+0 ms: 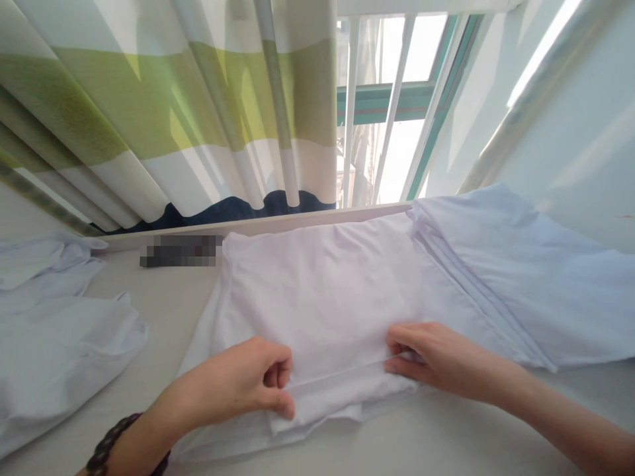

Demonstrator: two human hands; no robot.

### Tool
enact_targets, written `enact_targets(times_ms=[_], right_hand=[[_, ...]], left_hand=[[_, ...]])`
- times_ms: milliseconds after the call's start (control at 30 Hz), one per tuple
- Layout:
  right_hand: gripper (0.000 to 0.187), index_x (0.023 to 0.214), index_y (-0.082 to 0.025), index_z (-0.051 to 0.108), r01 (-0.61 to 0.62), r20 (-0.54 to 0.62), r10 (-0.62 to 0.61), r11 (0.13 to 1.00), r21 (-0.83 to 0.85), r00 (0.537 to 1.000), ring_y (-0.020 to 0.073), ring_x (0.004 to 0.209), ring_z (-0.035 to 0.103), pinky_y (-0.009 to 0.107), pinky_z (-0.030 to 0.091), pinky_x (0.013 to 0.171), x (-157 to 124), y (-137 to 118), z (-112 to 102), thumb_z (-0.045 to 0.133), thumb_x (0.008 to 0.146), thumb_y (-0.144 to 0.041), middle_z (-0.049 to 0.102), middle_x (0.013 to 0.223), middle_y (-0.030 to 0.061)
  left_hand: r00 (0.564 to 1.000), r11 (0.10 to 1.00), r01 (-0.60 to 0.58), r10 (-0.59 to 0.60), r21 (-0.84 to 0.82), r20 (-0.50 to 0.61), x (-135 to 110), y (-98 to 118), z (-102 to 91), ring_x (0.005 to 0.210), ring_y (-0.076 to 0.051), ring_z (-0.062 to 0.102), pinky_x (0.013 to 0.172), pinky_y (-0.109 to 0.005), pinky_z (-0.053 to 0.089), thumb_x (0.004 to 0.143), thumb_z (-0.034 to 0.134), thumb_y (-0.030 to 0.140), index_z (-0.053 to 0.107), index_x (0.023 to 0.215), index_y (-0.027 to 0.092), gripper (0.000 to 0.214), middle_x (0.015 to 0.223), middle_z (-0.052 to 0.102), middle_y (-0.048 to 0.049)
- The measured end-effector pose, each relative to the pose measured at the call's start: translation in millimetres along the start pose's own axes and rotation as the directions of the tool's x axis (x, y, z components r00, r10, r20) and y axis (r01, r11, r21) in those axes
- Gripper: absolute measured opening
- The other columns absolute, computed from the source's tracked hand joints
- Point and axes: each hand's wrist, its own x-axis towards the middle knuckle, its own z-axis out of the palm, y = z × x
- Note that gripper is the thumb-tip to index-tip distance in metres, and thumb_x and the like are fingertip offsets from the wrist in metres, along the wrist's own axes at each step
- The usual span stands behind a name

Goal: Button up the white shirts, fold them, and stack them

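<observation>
Left hand [233, 383] & right hand [431, 357] — fingers of both pinched tight on 1 white shirt [322, 291] — 2 white piles [59, 344] [536, 284] alongside.

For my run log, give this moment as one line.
left hand: pinching shirt fold | right hand: pinching same fold | shirt: flat on table

The pale, smooth flat surface [159, 317] carried a thin white fabric garment [322, 291] at its middle, spread flat with its near edge doubled over in a fold. A second white cloth garment [536, 284] lay to the right, touching the first along a pleated edge. Crumpled white fabric [54, 350] lay well apart at the left. A dark, blurred-out object [179, 251] sat by the far edge.
</observation>
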Motion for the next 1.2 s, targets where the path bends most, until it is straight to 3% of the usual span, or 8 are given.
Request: enact_targets(times_ms=[167, 333, 567, 700, 833, 967, 1067, 1200], right_hand=[[0.025, 0.074, -0.021, 0.054, 0.060, -0.028, -0.062, 0.996, -0.069, 0.998, 0.0165, 0.071, 0.056, 0.027, 0.038, 0.067, 0.6, 4.1, 1.5, 0.054, 0.090, -0.040, 0.062, 0.073, 0.0000], [0.029, 0.077, -0.020, 0.053, 0.063, -0.058, -0.070, 0.991, -0.121, 0.996, 0.0180, 0.074, 0.055, 0.028, 0.039, 0.069, 1.3, 4.3, -1.3, 0.057, 0.088, -0.046, 0.061, 0.079, 0.0017], [0.036, 0.072, -0.021, 0.049, -0.062, 0.058, 0.065, 0.997, -0.052, 0.996, 0.0163, 0.066, 0.053, 0.026, 0.034, 0.058, -2.7, 14.7, -9.0, 0.062, 0.081, -0.053, 0.060, 0.072, -0.0008], [0.035, 0.068, -0.020, 0.048, -0.076, 0.028, 0.078, 0.995, -0.058, 0.997, 0.0149, 0.061, 0.051, 0.026, 0.034, 0.056, -2.4, 4.8, -15.6, 0.056, 0.086, -0.050, 0.058, 0.067, -0.0006], [0.038, 0.073, -0.020, 0.053, -0.085, -0.217, 0.051, 0.985, -0.148, 0.975, 0.0162, 0.063, 0.054, 0.029, 0.039, 0.060, 15.2, -16.3, -17.2, 0.039, 0.095, -0.047, 0.060, 0.070, 0.0027], [0.042, 0.112, -0.017, 0.059, -0.045, -0.392, -0.077, 0.955, -0.294, 0.917, 0.0270, 0.108, 0.055, 0.042, 0.042, 0.091, 52.4, -17.6, -4.8, 0.041, 0.093, -0.050, 0.061, 0.119, 0.0136], [0.054, 0.137, -0.020, 0.046, -0.092, -0.383, -0.043, 0.940, -0.329, 0.923, 0.0290, 0.135, 0.035, 0.048, 0.028, 0.109, 74.6, 2.1, 9.1, 0.036, 0.095, -0.052, 0.039, 0.148, 0.0129], [0.058, 0.146, -0.026, 0.034, -0.166, -0.329, 0.054, 0.932, -0.322, 0.943, 0.0255, 0.142, 0.022, 0.047, 0.020, 0.114, 78.1, 28.6, 18.5, 0.028, 0.096, -0.053, 0.024, 0.156, 0.0070]], left_hand=[[0.990, 0.974, 0.130, -0.117, 0.184, -0.079, -2.0, 12.5, 4.0, 0.059, -0.016, 0.054, 0.052, -0.024, 0.032, 0.065, 0.070, 0.050, 0.054, 0.067, 0.019, 0.035, 0.064, 0.060, 0.0016], [0.970, 0.874, 0.108, 0.013, 0.474, -0.244, -10.5, 22.8, 13.9, 0.078, -0.022, 0.059, 0.060, -0.028, 0.033, 0.074, 0.067, 0.039, 0.057, 0.084, 0.021, 0.023, 0.092, 0.064, -0.0034], [0.993, 0.911, 0.107, -0.078, 0.399, -0.088, -15.6, 15.4, 5.4, 0.070, -0.021, 0.060, 0.058, -0.026, 0.033, 0.076, 0.064, 0.046, 0.055, 0.075, 0.020, 0.027, 0.076, 0.065, -0.0017], [0.990, 0.913, 0.006, 0.053, 0.407, -0.134, -15.6, 14.1, -2.3, 0.065, -0.018, 0.057, 0.057, -0.026, 0.034, 0.080, 0.059, 0.050, 0.056, 0.073, 0.020, 0.031, 0.073, 0.064, -0.0005], [0.857, 0.887, -0.064, 0.284, 0.458, -0.430, 7.1, 23.5, -5.8, 0.081, -0.020, 0.059, 0.075, -0.033, 0.043, 0.093, 0.040, 0.044, 0.058, 0.087, 0.019, 0.032, 0.087, 0.065, -0.0042], [0.688, 0.826, 0.007, 0.405, 0.563, -0.602, 53.0, 19.0, -6.5, 0.125, -0.030, 0.042, 0.104, -0.047, 0.033, 0.094, 0.040, 0.042, 0.054, 0.122, 0.016, 0.041, 0.132, 0.054, -0.0124], [0.659, 0.830, 0.177, 0.299, 0.529, -0.690, 80.2, -6.5, -11.3, 0.140, -0.036, 0.021, 0.113, -0.056, 0.016, 0.093, 0.038, 0.046, 0.043, 0.139, 0.018, 0.054, 0.149, 0.038, -0.0092], [0.683, 0.845, 0.270, 0.171, 0.462, -0.710, 86.9, -46.2, -18.7, 0.142, -0.036, 0.019, 0.113, -0.055, 0.018, 0.095, 0.028, 0.049, 0.035, 0.146, 0.020, 0.059, 0.155, 0.027, -0.0069]])
